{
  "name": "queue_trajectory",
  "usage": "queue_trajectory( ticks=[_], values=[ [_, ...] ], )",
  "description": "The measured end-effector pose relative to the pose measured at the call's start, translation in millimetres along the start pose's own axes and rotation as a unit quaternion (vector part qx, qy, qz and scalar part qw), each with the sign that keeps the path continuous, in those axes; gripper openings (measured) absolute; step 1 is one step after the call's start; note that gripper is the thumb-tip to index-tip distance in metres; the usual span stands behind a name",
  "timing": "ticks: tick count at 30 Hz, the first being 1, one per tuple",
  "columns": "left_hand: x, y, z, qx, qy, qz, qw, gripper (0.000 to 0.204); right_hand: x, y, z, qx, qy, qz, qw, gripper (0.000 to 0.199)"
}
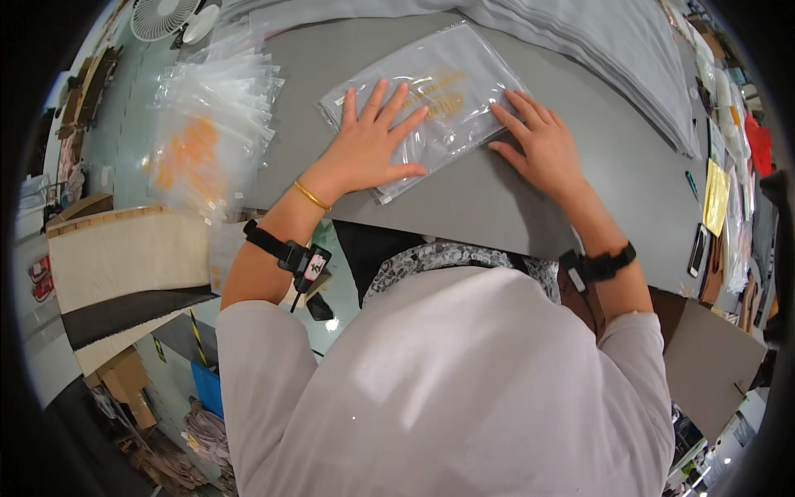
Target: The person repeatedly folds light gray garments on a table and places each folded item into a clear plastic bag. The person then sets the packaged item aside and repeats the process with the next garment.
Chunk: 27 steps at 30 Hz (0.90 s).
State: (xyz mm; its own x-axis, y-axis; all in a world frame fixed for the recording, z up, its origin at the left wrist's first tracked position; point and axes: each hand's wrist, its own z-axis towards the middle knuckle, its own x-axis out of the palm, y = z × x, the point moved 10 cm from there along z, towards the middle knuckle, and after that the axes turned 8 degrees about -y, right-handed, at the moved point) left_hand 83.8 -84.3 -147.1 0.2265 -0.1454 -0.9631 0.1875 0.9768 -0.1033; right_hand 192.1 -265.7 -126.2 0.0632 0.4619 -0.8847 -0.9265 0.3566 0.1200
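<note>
A clear plastic zip bag [447,74] with gold print, holding a folded grey cloth, lies flat on the grey table [497,207]. My left hand [374,141] rests palm-down with fingers spread on the bag's left half. My right hand [537,142] lies flat at the bag's right edge, fingertips pressing on the plastic. Neither hand grips anything. A gold bangle sits on my left wrist, and a black strap is on each forearm.
A stack of empty clear bags with orange print [211,124] lies at the table's left. Folded grey cloths [613,50] pile along the back right. A white fan [166,16] stands far left. Cardboard boxes [124,257] sit below left; small items line the right edge.
</note>
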Motion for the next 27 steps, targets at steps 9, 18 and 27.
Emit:
queue_trajectory(
  ticks=[9,18,27],
  values=[
    [-36.1,-52.3,-62.4,0.145,-0.020,-0.178,0.973,0.029,1.4,23.5,4.2,-0.056,-0.005,0.091,0.994,0.054],
    [-37.5,-70.0,-66.4,0.152,-0.104,-0.109,0.977,0.019,30.5,158.0,6.3,-0.235,-0.039,0.192,0.952,0.020],
    [-34.2,-73.3,-54.0,0.053,-0.146,-0.120,0.981,0.014,20.3,124.0,4.0,-0.357,-0.041,0.116,0.926,0.012]
  ],
)
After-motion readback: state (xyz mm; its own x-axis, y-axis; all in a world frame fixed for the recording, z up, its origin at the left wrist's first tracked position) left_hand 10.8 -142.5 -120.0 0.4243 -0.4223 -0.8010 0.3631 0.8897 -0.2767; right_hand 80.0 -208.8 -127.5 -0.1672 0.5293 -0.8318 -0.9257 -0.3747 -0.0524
